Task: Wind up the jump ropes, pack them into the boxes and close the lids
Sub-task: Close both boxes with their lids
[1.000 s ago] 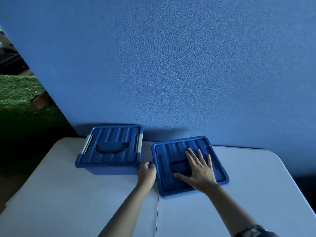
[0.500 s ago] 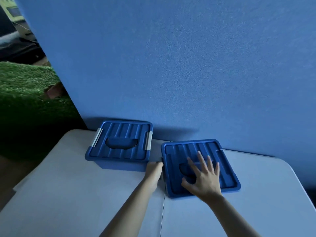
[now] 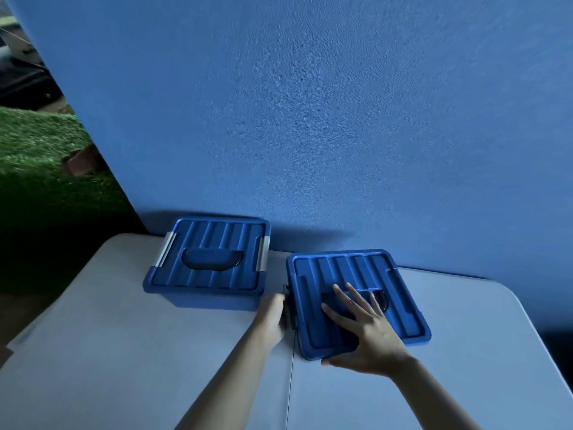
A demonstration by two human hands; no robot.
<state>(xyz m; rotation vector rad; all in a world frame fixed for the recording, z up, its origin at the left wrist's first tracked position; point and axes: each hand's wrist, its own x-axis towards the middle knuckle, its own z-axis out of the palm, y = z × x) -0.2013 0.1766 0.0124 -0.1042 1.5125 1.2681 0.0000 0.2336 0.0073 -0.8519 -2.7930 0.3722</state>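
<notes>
Blue plastic fills the scene: two lidded storage boxes are set on a pale grey worktop (image 3: 124,352) against a blue wall (image 3: 341,119). Over the last second the view has drifted, so both boxes now sit further right in the picture, while the hands have stayed at the same box.

The left box (image 3: 206,262) is placed near the wall, its ribbed lid seated flat and a pale latch shown folded up at each side, so it is judged finished. Just beside it, nearer the person and turned at a slight angle, the right box (image 3: 356,301) is shown with its lid (image 3: 400,308) on.

The right hand (image 3: 369,333) is laid flat on this lid, fingers straight and spread over the recessed handle, thumb at the near edge; its grip is wide and pressing, not grasping. The left hand (image 3: 273,315) is held against the box's left side, fingers curled at a dark latch (image 3: 287,307). Whether the latch is truly pinched cannot be told, since the fingertips are hidden behind the hand.

No jump ropes are visible anywhere. They are presumed packed inside the boxes, whose contents are hidden by the opaque lids. The task is judged nearly done, with the latching of the second lid remaining.
</notes>
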